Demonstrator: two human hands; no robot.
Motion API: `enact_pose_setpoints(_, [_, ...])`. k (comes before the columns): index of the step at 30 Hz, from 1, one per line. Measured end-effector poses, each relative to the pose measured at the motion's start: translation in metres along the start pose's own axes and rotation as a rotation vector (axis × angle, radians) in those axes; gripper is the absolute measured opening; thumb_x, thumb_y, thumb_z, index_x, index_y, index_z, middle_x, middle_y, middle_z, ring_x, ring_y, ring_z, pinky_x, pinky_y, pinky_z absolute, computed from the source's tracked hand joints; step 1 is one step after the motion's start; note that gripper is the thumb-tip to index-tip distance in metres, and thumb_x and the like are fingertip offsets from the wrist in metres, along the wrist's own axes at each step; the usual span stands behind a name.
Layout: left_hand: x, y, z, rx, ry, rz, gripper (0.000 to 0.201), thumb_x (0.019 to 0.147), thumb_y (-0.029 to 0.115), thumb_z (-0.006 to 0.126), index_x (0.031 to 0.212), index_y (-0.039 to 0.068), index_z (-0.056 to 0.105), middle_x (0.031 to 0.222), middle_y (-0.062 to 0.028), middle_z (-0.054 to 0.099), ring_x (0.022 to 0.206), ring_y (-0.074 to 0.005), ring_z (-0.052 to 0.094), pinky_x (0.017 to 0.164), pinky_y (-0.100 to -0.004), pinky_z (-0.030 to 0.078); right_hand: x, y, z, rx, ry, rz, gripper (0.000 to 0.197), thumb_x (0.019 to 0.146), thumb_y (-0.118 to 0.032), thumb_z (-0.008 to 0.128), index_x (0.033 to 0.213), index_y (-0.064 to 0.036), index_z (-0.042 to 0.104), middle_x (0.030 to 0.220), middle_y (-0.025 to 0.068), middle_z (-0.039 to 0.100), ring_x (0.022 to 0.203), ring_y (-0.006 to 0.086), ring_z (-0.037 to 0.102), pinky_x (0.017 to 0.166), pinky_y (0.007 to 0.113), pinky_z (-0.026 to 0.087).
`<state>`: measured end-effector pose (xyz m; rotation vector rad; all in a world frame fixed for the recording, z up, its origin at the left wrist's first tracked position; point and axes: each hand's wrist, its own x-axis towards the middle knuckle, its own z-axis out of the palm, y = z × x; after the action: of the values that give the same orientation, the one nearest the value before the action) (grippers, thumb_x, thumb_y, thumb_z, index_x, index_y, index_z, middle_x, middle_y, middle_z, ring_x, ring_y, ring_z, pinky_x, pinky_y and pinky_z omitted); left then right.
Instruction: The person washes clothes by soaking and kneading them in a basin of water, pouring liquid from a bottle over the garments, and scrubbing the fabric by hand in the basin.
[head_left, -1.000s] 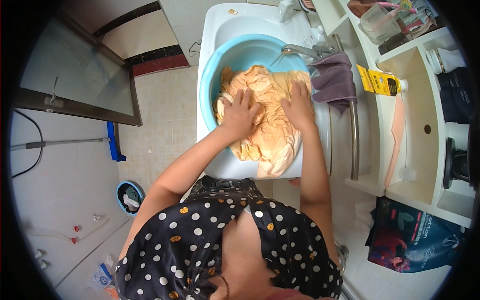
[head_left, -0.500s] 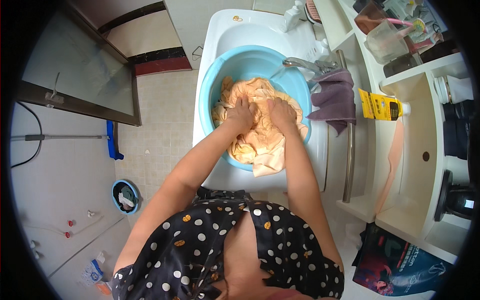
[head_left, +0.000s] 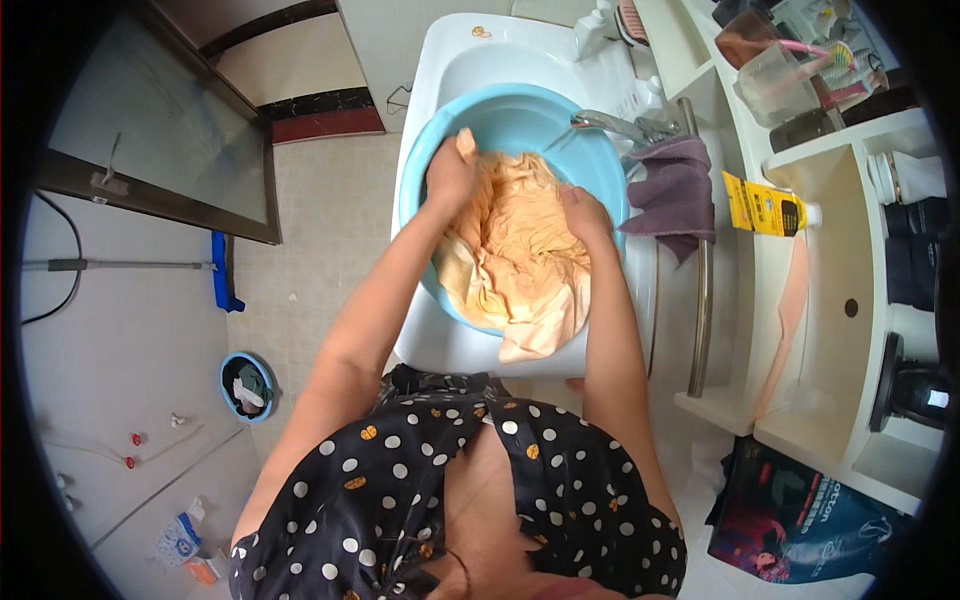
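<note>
A peach-coloured cloth (head_left: 525, 235) lies bunched and wrinkled in a light blue basin (head_left: 412, 200), which stands on the white washbasin (head_left: 440, 350). One corner of the cloth hangs over the basin's near rim. At the basin's left side my left hand (head_left: 452, 178) is closed around a gathered part of the cloth, and a tip of fabric sticks up past the fingers. My right hand (head_left: 587, 214) grips the cloth along its right side, fingers curled in and partly hidden. From the metal tap (head_left: 605, 124) a thin stream of water runs into the basin.
A purple towel (head_left: 672, 190) hangs on the rail beside the tap. White shelving on the right holds a yellow tube (head_left: 765, 207). White pump bottles (head_left: 592, 32) stand at the back. A small blue bucket with clothes (head_left: 247, 388) is on the floor at left, near a glass door (head_left: 170, 130).
My left hand has moved away and left, lifting a fold of the cloth. My right hand has shifted slightly right, and the cloth between them is more spread out.
</note>
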<state>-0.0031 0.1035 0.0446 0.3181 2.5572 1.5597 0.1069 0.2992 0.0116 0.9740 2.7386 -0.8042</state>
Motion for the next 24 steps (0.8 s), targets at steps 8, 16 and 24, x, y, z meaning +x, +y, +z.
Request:
enact_pose_setpoints(8, [-0.023, 0.007, 0.033, 0.467, -0.116, 0.577, 0.049, 0.073, 0.024, 0.065, 0.117, 0.009, 0.049, 0.116, -0.0156, 0.051, 0.111, -0.0310, 0.046, 0.090, -0.0395, 0.039, -0.123, -0.028, -0.024, 0.100, -0.084, -0.278, 0.043, 0.075, -0.043, 0.063, 0.093, -0.0061, 0.053, 0.085, 0.0120, 0.060, 0.077, 0.0279, 0.058, 0.068, 0.038, 0.044])
enact_pose_setpoints(16, [-0.016, -0.002, 0.045, 0.767, -0.461, 0.448, 0.040, 0.072, 0.029, 0.060, 0.108, 0.012, 0.057, 0.111, -0.0127, 0.057, 0.106, -0.0295, 0.051, 0.085, -0.0397, 0.044, -0.148, 0.000, -0.017, 0.284, -0.227, -0.312, 0.032, 0.074, -0.023, 0.066, 0.098, -0.0051, 0.054, 0.078, 0.0036, 0.058, 0.071, 0.0118, 0.054, 0.062, 0.028, 0.044])
enact_pose_setpoints(24, [-0.053, 0.024, -0.032, -0.072, -0.140, 0.148, 0.023, 0.079, 0.020, 0.055, 0.095, 0.004, 0.058, 0.083, -0.0117, 0.062, 0.079, -0.0268, 0.059, 0.071, -0.0352, 0.044, -0.131, 0.012, 0.003, 1.384, 0.075, 0.044, 0.025, 0.081, -0.020, 0.056, 0.098, -0.0010, 0.055, 0.091, 0.0074, 0.059, 0.082, 0.0157, 0.057, 0.070, 0.029, 0.047])
